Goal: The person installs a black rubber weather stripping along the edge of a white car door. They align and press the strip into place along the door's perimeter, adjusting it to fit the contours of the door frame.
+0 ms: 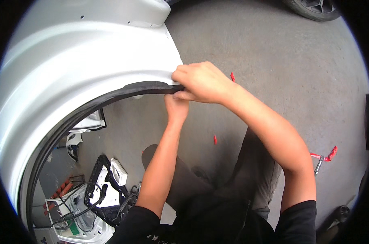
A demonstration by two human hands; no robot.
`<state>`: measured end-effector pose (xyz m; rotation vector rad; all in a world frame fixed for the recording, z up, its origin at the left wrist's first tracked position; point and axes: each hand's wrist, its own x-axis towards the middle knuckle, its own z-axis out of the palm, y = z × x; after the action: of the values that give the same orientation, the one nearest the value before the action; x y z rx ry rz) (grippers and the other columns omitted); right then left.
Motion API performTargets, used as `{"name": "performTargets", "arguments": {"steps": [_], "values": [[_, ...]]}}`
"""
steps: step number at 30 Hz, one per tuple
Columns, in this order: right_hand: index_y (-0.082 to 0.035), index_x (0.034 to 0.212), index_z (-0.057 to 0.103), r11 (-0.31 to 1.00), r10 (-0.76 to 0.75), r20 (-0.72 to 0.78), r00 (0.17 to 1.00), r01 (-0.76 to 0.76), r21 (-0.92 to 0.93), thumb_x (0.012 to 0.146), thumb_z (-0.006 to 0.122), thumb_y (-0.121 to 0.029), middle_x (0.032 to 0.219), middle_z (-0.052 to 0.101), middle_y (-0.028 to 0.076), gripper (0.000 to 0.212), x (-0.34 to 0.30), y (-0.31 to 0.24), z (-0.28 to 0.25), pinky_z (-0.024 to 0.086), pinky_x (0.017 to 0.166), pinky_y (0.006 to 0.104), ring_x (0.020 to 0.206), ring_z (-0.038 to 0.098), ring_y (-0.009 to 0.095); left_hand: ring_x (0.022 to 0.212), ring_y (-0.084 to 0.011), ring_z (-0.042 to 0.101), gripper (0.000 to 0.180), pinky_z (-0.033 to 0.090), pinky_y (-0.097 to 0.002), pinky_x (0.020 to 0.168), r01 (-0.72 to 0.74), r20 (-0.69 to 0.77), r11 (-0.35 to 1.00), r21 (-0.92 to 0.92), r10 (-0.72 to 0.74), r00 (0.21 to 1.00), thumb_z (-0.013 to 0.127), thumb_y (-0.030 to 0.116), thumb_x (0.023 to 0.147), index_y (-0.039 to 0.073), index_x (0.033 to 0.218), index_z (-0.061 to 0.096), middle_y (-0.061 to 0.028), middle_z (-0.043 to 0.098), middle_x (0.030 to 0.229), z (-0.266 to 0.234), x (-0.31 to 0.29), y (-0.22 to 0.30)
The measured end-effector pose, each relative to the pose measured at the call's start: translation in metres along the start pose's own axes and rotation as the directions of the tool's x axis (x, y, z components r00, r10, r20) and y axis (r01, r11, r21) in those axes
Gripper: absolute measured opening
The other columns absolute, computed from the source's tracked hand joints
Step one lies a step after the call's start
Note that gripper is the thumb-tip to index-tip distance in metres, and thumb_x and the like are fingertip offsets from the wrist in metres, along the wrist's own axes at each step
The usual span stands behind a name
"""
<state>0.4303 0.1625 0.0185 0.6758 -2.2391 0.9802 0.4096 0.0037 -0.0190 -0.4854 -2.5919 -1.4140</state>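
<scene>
A white painted car body panel (111,57) fills the upper left, with a black rubber seal strip (107,96) running along its curved lower edge. At the strip's right end, near the panel's corner, my right hand (205,83) pinches the strip, thumb below and curled fingers above against the white panel. Just beneath, my left hand (177,106) reaches up to the underside of the same stretch of strip. Its fingers are hidden behind the strip and my right thumb, so their grip does not show.
Small red pieces (215,139) lie on the grey floor (274,53). To the right is a metal tool (318,166) beside a red strap-like piece (332,153). Removed car panels (105,183) and cables are spread at lower left. A car wheel (314,8) stands at the top right.
</scene>
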Motion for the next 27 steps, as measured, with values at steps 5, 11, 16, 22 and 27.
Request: {"name": "performTargets", "arguments": {"steps": [5, 11, 16, 22, 27], "values": [[-0.007, 0.077, 0.055, 0.993, -0.041, 0.076, 0.996, 0.049, -0.104, 0.073, 0.062, -0.016, 0.071, 0.058, 0.007, 0.012, 0.006, -0.006, 0.000, 0.052, 0.059, 0.0376, 0.069, 0.064, 0.027, 0.076, -0.0096, 0.052, 0.017, 0.044, -0.0302, 0.065, 0.091, -0.046, 0.990, 0.104, -0.086, 0.995, 0.062, 0.013, 0.083, -0.002, 0.082, 0.055, -0.0046, 0.060, 0.076, 0.004, 0.001, 0.018], [-0.006, 0.072, 0.054, 0.993, -0.089, 0.053, 0.995, 0.093, -0.076, 0.069, 0.062, -0.012, 0.067, 0.057, 0.007, 0.010, 0.008, 0.003, -0.003, 0.051, 0.057, 0.0374, 0.066, 0.063, 0.026, 0.076, -0.0091, 0.053, 0.017, 0.044, -0.0279, 0.065, 0.098, -0.025, 0.995, -0.027, -0.099, 0.995, 0.067, 0.010, 0.079, -0.002, 0.082, 0.055, -0.0026, 0.060, 0.077, 0.004, -0.002, 0.012], [-0.006, 0.069, 0.053, 0.963, -0.152, 0.062, 0.986, 0.162, -0.216, 0.067, 0.062, -0.013, 0.065, 0.057, 0.007, 0.011, 0.008, -0.005, -0.005, 0.050, 0.054, 0.0378, 0.063, 0.062, 0.025, 0.076, -0.0093, 0.053, 0.020, 0.044, -0.0276, 0.065, 0.018, -0.019, 0.995, 0.102, -0.016, 1.000, 0.070, 0.009, 0.077, -0.004, 0.083, 0.056, -0.0020, 0.060, 0.077, 0.001, 0.001, -0.001], [-0.005, 0.072, 0.055, 0.994, 0.108, -0.012, 0.994, -0.108, -0.002, 0.069, 0.059, -0.010, 0.071, 0.060, 0.008, 0.007, -0.004, 0.008, -0.007, 0.051, 0.059, 0.0396, 0.068, 0.062, 0.029, 0.068, -0.0106, 0.056, 0.015, 0.045, -0.0272, 0.063, 0.228, 0.025, 0.947, -0.227, -0.228, 0.973, 0.065, 0.008, 0.080, -0.005, 0.078, 0.057, -0.0038, 0.061, 0.072, 0.001, 0.000, -0.005], [-0.004, 0.085, 0.062, 0.925, 0.346, 0.016, 0.938, -0.344, 0.159, 0.071, 0.056, -0.010, 0.085, 0.062, 0.012, 0.015, -0.059, 0.036, 0.042, 0.050, 0.068, 0.0414, 0.080, 0.062, 0.031, 0.098, -0.0221, 0.064, 0.024, 0.056, -0.0320, 0.065, 0.255, 0.111, 0.948, -0.191, -0.237, 0.965, 0.054, 0.001, 0.085, -0.006, 0.108, 0.056, -0.0114, 0.061, 0.105, 0.005, 0.002, 0.000]]}}
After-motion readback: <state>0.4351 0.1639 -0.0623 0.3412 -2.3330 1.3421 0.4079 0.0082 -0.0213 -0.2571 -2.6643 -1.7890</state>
